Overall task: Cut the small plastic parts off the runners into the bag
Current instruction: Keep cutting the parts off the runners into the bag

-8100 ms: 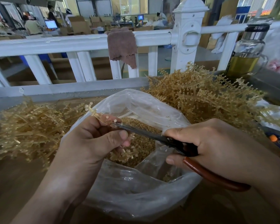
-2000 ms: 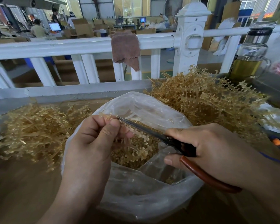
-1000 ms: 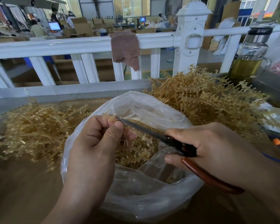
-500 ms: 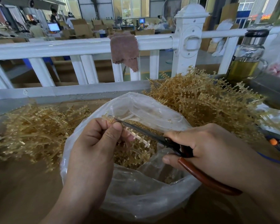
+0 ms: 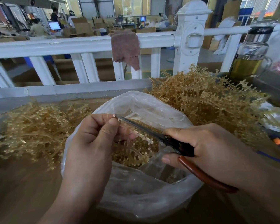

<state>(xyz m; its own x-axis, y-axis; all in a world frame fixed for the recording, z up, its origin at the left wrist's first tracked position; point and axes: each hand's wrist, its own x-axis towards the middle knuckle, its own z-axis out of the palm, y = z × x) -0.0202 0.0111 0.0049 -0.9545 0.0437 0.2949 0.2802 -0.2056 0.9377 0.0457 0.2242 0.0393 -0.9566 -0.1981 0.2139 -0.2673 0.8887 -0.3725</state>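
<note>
Pinching a runner (image 5: 142,137) over the bag (image 5: 144,191) at frame centre, the left hand (image 5: 94,143) presents it to scissors (image 5: 145,129) gripped by the right hand (image 5: 208,147); cut parts (image 5: 155,146) cover the bag bottom, yet the large pile (image 5: 208,101) at upper right apparently awaits cutting

no readable text anywhere — the far monitor (image 5: 54,25) is too blurred.

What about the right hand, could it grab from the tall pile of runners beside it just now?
Probably yes for reach: the tall pile lies just beyond the right hand with nothing between. But its fingers grip the scissors, so grabbing would be awkward.
</note>
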